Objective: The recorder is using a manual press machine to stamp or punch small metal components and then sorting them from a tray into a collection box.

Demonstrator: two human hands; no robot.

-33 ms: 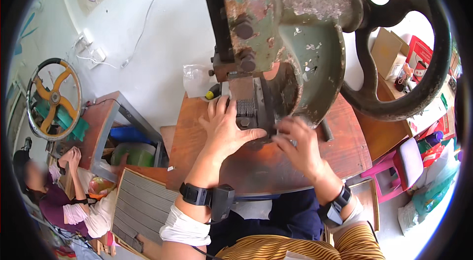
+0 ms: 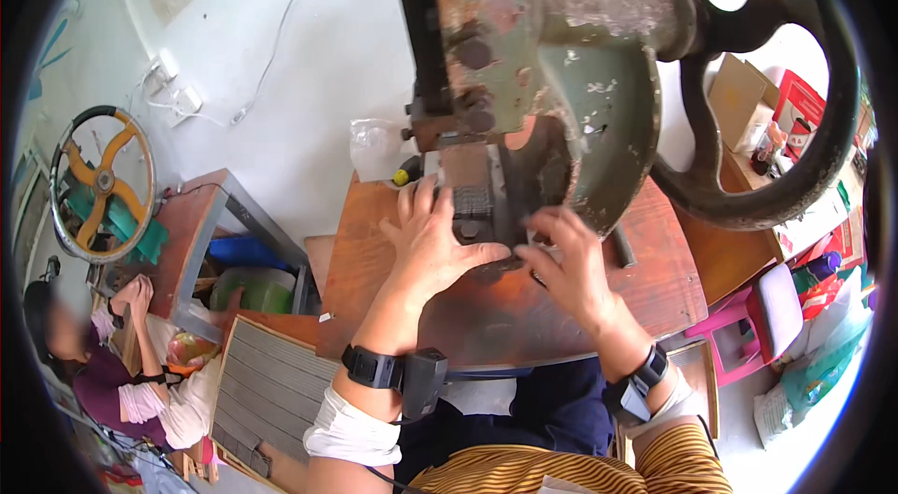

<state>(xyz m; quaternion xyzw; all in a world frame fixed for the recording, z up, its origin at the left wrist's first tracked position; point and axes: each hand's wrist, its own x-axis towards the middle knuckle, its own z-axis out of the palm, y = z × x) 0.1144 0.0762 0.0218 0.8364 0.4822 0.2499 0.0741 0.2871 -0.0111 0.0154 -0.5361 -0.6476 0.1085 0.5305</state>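
Observation:
My left hand (image 2: pixel 426 246) lies against the left and front of a metal die block on a hand press, its fingers and thumb spread. Part of the block's toothed metal plate (image 2: pixel 472 201) shows beside the fingertips, with a bolt head (image 2: pixel 466 230) in front of it. My right hand (image 2: pixel 572 268) is at the block's right front corner, its fingers bent. Something small and greyish shows under its thumb, too blurred to name. The worn green press frame (image 2: pixel 599 110) rises over both hands. A brown metal piece (image 2: pixel 468 164) sits above the plate.
A large dark handwheel (image 2: pixel 758 204) stands at the right. The press rests on a reddish wooden table (image 2: pixel 374 213). A yellow-and-black object (image 2: pixel 404 174) and a clear plastic bag (image 2: pixel 372 146) lie behind. Another person (image 2: pixel 122 382) sits at the left, near a slatted tray (image 2: pixel 271 391).
My right hand has shifted slightly at the block's corner, and its fingers have changed their bend. My left hand keeps its place on the block. The whole view has shifted a little.

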